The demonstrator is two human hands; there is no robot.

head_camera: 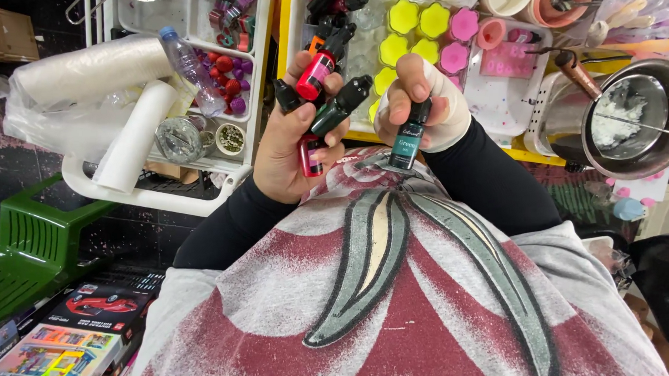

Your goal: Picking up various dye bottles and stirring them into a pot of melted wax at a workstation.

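Left hand (289, 149): closed grip on several small dye bottles (318, 99), red and dark, black caps.
Right hand (420, 103): pinches green-labelled bottle (408, 139), held above patterned shirt (382, 283).
Behind: yellow and pink moulds (418, 33).

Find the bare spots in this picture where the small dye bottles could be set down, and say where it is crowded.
Little is free. The white speckled tray, beside the pink moulded block, has a bare strip. The white mould tray of yellow flower shapes is full, as is the white wire basket of rolls. The left hand grips several bottles; the right hand holds the green dye bottle.
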